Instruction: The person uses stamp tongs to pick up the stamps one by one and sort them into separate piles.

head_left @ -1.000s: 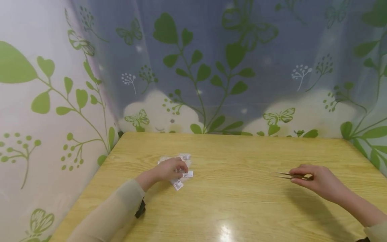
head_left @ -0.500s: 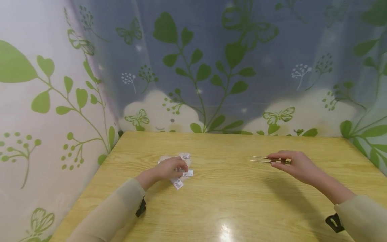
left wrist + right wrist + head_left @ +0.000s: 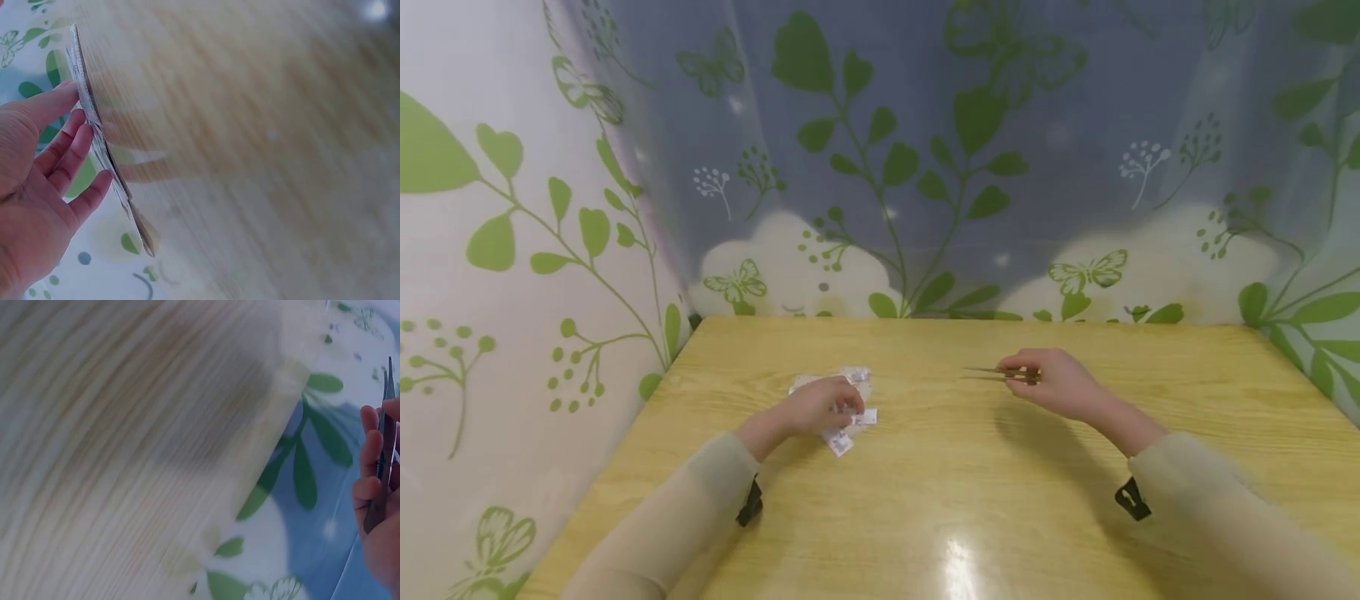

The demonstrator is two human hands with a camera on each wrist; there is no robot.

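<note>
On the left part of the table, a small pile of white printed packets [image 3: 840, 442] with clear plastic parts lies flat. My left hand [image 3: 820, 406] rests over it, fingertips touching the top. The left wrist view shows the packets [image 3: 115, 165] edge-on, the left hand [image 3: 47, 162] spread against them; the print is too small to read. Between thumb and fingers, my right hand [image 3: 1060, 383] holds metal tweezers [image 3: 988, 372] above the table, their tips slightly apart and pointing left. In the right wrist view the tweezers [image 3: 384, 465] have nothing between their tips.
The light wood table [image 3: 925, 483] meets a patterned curtain [image 3: 880, 208] at its back edge. Another curtain side [image 3: 512, 292] with green leaves hangs along the left. Black straps [image 3: 751, 502] show at both cuffs.
My right hand has moved left and farther back over the table with the tweezers, nearing the packets. The left hand has stayed on the pile. The head view has tilted slightly down.
</note>
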